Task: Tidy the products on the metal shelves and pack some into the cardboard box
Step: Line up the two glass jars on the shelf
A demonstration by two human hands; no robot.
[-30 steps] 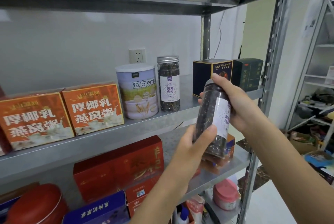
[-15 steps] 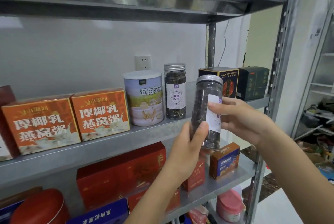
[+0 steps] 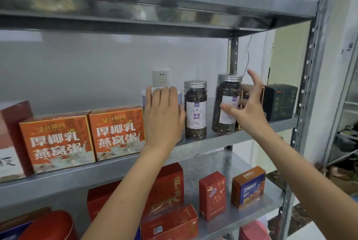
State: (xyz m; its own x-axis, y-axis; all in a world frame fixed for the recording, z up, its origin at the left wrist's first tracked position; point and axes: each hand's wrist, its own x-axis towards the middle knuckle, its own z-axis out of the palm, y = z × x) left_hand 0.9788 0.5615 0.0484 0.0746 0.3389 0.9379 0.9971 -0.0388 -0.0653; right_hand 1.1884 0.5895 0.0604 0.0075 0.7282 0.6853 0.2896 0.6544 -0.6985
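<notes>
The right jar (image 3: 224, 92) stands on its base on the middle shelf (image 3: 251, 133), near a matching jar (image 3: 195, 111) and in front of the dark boxes (image 3: 280, 102). The right hand (image 3: 246, 108) is spread open beside it, thumb tip at the label, and grasps nothing. The left hand (image 3: 163, 115) lies flat, fingers straight, against the white can (image 3: 179, 97). The jar appears rigid, smooth-walled and light, filled with dried product. It is tall and narrow, so it will likely tip easily. Grasp it around the labelled mid-body, not by the metal lid.
</notes>
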